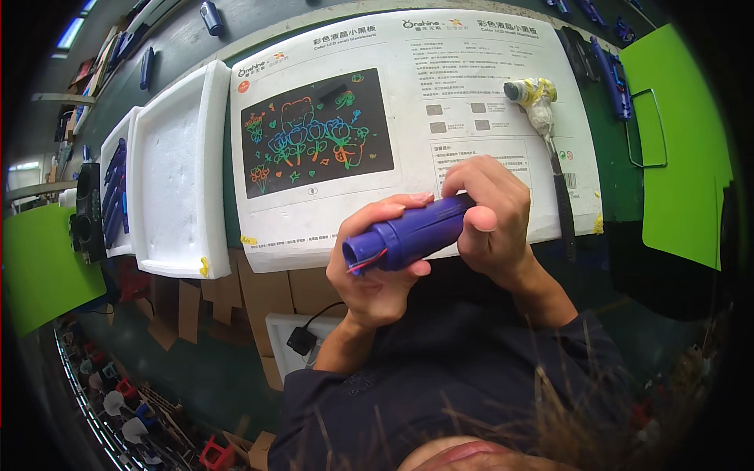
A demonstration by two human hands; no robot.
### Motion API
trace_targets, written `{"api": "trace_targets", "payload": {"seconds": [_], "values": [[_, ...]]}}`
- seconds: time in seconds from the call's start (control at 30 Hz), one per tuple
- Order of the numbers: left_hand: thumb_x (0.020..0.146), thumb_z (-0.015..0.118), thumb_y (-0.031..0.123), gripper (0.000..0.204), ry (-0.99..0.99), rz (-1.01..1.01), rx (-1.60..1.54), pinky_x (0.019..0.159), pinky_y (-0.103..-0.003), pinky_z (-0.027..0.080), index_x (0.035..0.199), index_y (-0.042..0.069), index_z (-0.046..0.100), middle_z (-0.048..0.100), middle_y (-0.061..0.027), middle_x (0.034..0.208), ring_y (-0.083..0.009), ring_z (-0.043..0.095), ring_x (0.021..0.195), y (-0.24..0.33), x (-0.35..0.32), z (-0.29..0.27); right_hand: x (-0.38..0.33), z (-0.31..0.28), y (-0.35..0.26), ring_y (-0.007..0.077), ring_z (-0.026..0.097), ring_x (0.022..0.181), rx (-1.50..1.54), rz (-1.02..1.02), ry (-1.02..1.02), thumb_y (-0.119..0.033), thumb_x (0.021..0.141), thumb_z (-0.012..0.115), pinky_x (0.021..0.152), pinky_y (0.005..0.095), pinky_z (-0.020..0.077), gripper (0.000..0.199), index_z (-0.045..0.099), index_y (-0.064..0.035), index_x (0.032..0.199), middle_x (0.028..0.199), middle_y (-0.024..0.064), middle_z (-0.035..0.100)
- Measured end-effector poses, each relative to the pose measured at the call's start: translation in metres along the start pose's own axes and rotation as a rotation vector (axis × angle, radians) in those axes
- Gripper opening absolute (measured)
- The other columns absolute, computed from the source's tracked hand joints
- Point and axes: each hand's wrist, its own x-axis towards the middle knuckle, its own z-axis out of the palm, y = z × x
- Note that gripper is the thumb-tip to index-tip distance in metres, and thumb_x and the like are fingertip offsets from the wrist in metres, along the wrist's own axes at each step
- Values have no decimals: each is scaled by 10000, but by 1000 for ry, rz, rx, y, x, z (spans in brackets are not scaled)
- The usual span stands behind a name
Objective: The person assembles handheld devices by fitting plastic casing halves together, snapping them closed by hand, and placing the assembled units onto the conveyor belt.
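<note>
A blue-purple plastic cylindrical housing (412, 233) is held above the near edge of a printed cardboard sheet (322, 216). Its round open end faces left and down, with a thin red wire showing at the mouth. My left hand (367, 289) wraps around that end, thumb below and fingers along the far side. The other end sits between the thumb and bent fingers of my right hand (503, 216), which hide part of it. Beyond the right hand, a mallet (536, 106) with a wrapped head and black handle lies on the sheet.
White foam trays (182, 165) stand to the left, the outer one holding several blue parts (115, 188). Green panels (682, 141) flank the bench. More blue housings (611, 74) lie at the far right, others at the far left. Cardboard boxes (267, 298) are below the bench edge.
</note>
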Motion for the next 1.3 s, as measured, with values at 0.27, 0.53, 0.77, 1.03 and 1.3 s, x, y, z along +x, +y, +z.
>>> {"api": "trace_targets", "payload": {"seconds": [0.27, 0.53, 0.77, 1.03, 1.3], "values": [[774, 808, 154, 551, -85, 187, 294, 910, -425, 509, 1175, -40, 483, 615, -277, 1113, -353, 630, 1045, -3, -4, 1, 13, -2, 10, 273, 444, 434, 194, 15, -134, -121, 900, 578, 426, 371, 350, 271, 557, -32, 645, 530, 95, 437], [779, 790, 93, 537, -70, 85, -21, 989, -503, 457, 1180, 16, 441, 565, -306, 1194, -423, 558, 1169, -15, -5, -21, 19, -17, 19, 226, 625, 914, 195, 60, 350, -464, 995, 419, 803, 347, 494, 528, 592, 33, 1047, 995, 156, 621], [746, 812, 124, 544, -63, 159, 115, 1063, -549, 364, 1139, 84, 439, 473, -262, 1330, -450, 446, 1278, -33, -13, -5, -25, -10, -12, 267, 508, 1237, 1260, 890, -60, -295, 958, 578, 1023, 407, 420, 597, 343, 23, 1405, 1281, 183, 537], [845, 751, 185, 578, -24, -200, 75, 971, -358, 453, 1280, -32, 437, 562, -197, 1231, -253, 550, 1155, -1, 26, -12, 11, -29, -5, 274, 612, 870, 31, -64, -409, -223, 900, 646, 771, 347, 495, 367, 617, -10, 1197, 998, 124, 595], [818, 758, 138, 446, -89, 110, 48, 927, -479, 517, 1115, -14, 461, 610, -272, 1108, -385, 622, 1067, -3, 11, 9, 11, -14, 9, 274, 463, 494, -63, -65, 101, -281, 955, 548, 487, 372, 360, 378, 512, -41, 665, 576, 80, 477]]}}
